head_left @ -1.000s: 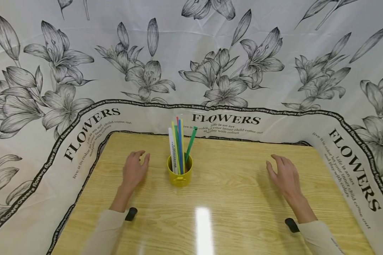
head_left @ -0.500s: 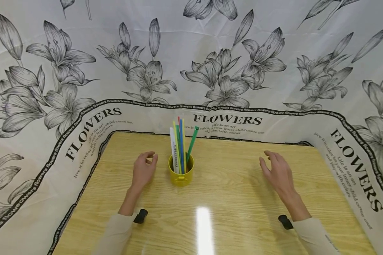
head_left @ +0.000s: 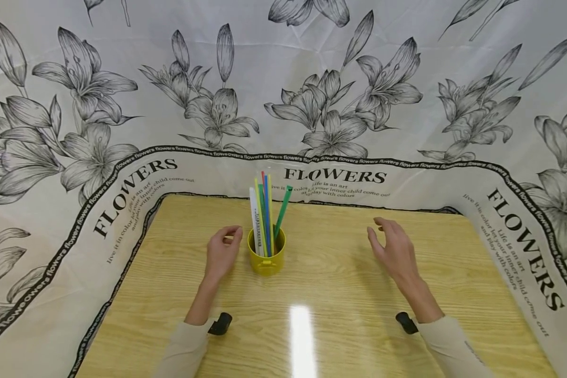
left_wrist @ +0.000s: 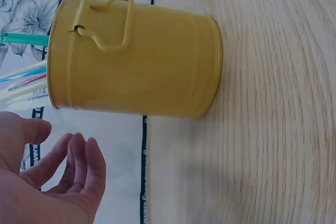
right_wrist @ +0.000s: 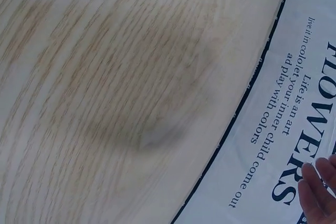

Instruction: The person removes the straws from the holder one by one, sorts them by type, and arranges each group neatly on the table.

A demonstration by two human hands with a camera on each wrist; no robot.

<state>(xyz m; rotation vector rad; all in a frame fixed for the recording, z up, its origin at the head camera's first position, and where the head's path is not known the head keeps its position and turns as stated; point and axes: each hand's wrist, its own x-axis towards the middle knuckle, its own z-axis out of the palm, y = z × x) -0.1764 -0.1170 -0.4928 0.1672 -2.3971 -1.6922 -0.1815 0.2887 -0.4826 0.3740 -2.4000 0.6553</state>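
Observation:
A yellow metal cup [head_left: 266, 266] stands upright on the table, holding several thin coloured sticks. Among them are a blue stick [head_left: 267, 220], a green stick [head_left: 282, 211] leaning right, and a white strip [head_left: 254, 210] with dark printing. My left hand [head_left: 222, 254] hovers just left of the cup, thumb and fingers loosely bent and holding nothing. In the left wrist view, that hand [left_wrist: 47, 182] is beside the rim end of the cup [left_wrist: 142, 66], whose small handle [left_wrist: 126, 24] shows. Over the table to the right, my right hand [head_left: 397, 252] is relaxed, with nothing in its fingers.
The light wooden table [head_left: 331, 273] reaches back to a white cloth [head_left: 245, 105] printed with flowers and lettering, which rises behind and at both sides. Each wrist wears a black camera mount, one at the left sleeve [head_left: 220, 323] and one at the right [head_left: 407, 323].
My left hand has moved right, closer to the cup, its thumb and fingers drawing together. My right hand has moved left toward the middle. The cup and sticks have stayed put.

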